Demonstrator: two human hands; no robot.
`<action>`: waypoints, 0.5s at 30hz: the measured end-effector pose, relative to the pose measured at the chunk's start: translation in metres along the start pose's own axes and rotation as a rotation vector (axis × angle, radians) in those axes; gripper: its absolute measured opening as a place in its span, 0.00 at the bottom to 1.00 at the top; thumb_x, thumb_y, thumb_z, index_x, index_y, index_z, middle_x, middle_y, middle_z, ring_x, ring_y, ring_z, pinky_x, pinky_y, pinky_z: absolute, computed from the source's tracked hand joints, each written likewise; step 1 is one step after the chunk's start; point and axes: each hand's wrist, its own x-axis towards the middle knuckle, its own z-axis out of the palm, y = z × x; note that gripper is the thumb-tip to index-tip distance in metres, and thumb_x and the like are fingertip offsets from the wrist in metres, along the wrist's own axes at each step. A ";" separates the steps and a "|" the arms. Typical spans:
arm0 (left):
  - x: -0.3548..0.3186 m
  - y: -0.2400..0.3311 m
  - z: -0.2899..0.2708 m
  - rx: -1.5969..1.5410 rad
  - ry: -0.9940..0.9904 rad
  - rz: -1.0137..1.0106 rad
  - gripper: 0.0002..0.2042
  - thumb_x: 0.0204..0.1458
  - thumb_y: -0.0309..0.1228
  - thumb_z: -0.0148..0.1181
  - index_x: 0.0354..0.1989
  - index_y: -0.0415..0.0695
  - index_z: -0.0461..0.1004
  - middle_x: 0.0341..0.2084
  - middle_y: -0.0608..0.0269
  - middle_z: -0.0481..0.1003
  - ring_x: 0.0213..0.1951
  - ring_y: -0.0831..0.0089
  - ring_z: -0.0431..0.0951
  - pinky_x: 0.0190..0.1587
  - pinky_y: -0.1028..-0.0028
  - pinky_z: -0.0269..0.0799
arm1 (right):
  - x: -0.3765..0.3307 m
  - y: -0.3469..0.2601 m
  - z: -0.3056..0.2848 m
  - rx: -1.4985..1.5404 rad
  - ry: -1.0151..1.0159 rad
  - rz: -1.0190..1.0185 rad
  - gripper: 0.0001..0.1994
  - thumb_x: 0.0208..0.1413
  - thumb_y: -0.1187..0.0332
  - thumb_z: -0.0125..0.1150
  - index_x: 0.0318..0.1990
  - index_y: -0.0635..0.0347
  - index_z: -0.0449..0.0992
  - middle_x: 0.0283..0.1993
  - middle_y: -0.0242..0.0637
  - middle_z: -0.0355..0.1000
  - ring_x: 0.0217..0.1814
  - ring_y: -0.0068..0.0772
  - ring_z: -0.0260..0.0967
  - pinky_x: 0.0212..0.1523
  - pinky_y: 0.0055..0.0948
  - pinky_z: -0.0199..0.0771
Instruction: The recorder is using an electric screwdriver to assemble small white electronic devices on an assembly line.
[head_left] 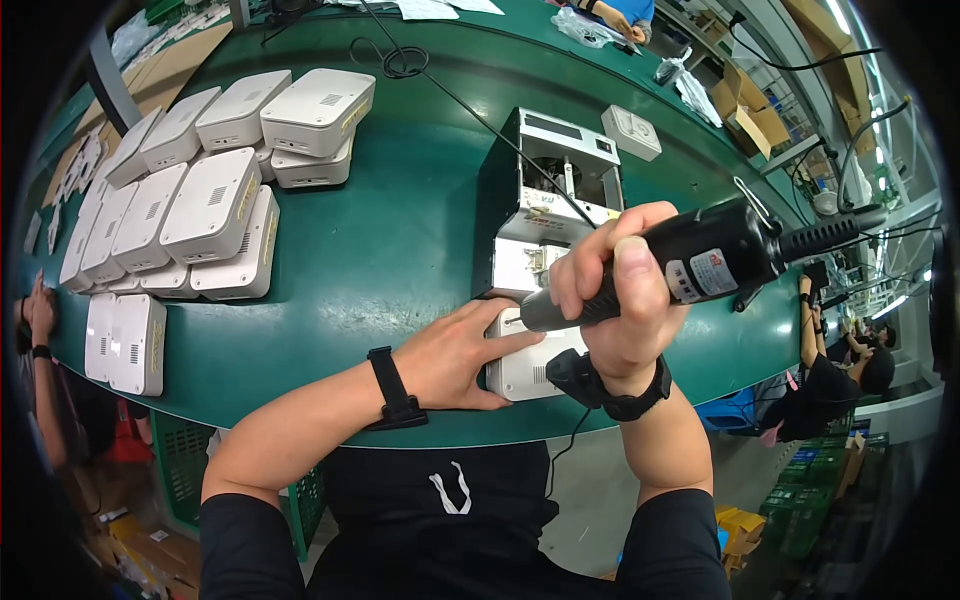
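Observation:
My right hand (pixel 635 290) is wrapped round a black electric screwdriver (pixel 715 250), which lies nearly level with its bit pointing left. The bit reaches the upper left corner of a white plastic device housing (pixel 522 375) on the green table; whether it sits in a screw hole is too small to tell. My left hand (pixel 455 350) grips that housing from its left side, fingers across the top and thumb along the near edge. Part of the housing is hidden behind my right hand and wrist. Just beyond it stands a black and silver screw feeder (pixel 505 190).
Several white housings (pixel 210 205) are stacked at the left of the green table (pixel 400 220). Another white housing (pixel 632 132) lies beyond the screw feeder. A black cable (pixel 470 110) crosses the table. Co-workers are at the left, far side and right (pixel 830 370).

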 end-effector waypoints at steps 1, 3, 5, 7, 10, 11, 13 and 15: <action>0.001 -0.001 0.000 -0.011 -0.002 0.004 0.39 0.37 0.42 0.75 0.64 0.57 0.67 0.57 0.45 0.63 0.57 0.46 0.68 0.57 0.56 0.69 | 0.000 0.000 0.001 -0.010 -0.001 0.000 0.11 0.59 0.64 0.51 0.34 0.61 0.59 0.19 0.38 0.62 0.15 0.28 0.59 0.20 0.33 0.66; 0.001 -0.001 0.000 -0.018 0.007 0.009 0.40 0.37 0.42 0.75 0.64 0.57 0.67 0.57 0.45 0.63 0.57 0.46 0.68 0.57 0.56 0.69 | -0.001 0.003 0.000 0.017 0.011 0.001 0.11 0.59 0.64 0.51 0.35 0.61 0.60 0.20 0.38 0.62 0.15 0.28 0.59 0.20 0.33 0.66; 0.000 0.000 -0.001 -0.035 0.027 0.021 0.40 0.37 0.41 0.75 0.64 0.57 0.67 0.57 0.45 0.64 0.57 0.46 0.68 0.57 0.56 0.70 | -0.003 0.005 0.000 0.068 0.033 0.002 0.10 0.59 0.64 0.51 0.36 0.61 0.60 0.20 0.37 0.62 0.15 0.28 0.59 0.20 0.33 0.66; 0.000 0.000 0.000 -0.025 0.029 0.026 0.40 0.36 0.41 0.75 0.64 0.56 0.68 0.57 0.45 0.64 0.56 0.47 0.69 0.57 0.57 0.70 | -0.004 0.005 0.002 0.047 0.037 -0.007 0.10 0.59 0.64 0.51 0.36 0.61 0.61 0.20 0.37 0.62 0.15 0.28 0.59 0.20 0.33 0.66; 0.001 0.002 -0.003 -0.007 0.029 0.036 0.39 0.36 0.41 0.76 0.63 0.56 0.68 0.57 0.46 0.64 0.56 0.47 0.69 0.56 0.58 0.70 | -0.003 0.002 0.002 0.005 0.050 -0.023 0.10 0.59 0.64 0.51 0.37 0.61 0.62 0.19 0.37 0.62 0.15 0.28 0.59 0.20 0.33 0.66; -0.001 0.004 -0.006 -0.019 0.014 0.016 0.39 0.36 0.40 0.76 0.63 0.56 0.69 0.57 0.47 0.64 0.55 0.48 0.70 0.56 0.58 0.71 | -0.002 -0.001 0.000 0.035 0.065 -0.020 0.10 0.59 0.64 0.51 0.37 0.62 0.62 0.19 0.37 0.62 0.15 0.28 0.59 0.20 0.33 0.66; -0.007 0.006 -0.016 -0.044 -0.018 -0.028 0.38 0.36 0.39 0.76 0.62 0.56 0.69 0.56 0.49 0.65 0.55 0.50 0.71 0.55 0.59 0.71 | 0.002 -0.007 -0.007 0.096 0.094 -0.015 0.09 0.60 0.65 0.51 0.38 0.62 0.63 0.19 0.37 0.63 0.15 0.28 0.59 0.20 0.33 0.66; -0.018 0.004 -0.029 -0.025 -0.008 -0.045 0.38 0.35 0.39 0.76 0.61 0.56 0.70 0.56 0.50 0.66 0.54 0.51 0.72 0.55 0.60 0.72 | 0.008 -0.017 -0.017 0.059 0.112 -0.070 0.09 0.60 0.65 0.51 0.38 0.62 0.64 0.19 0.36 0.62 0.15 0.28 0.59 0.20 0.33 0.66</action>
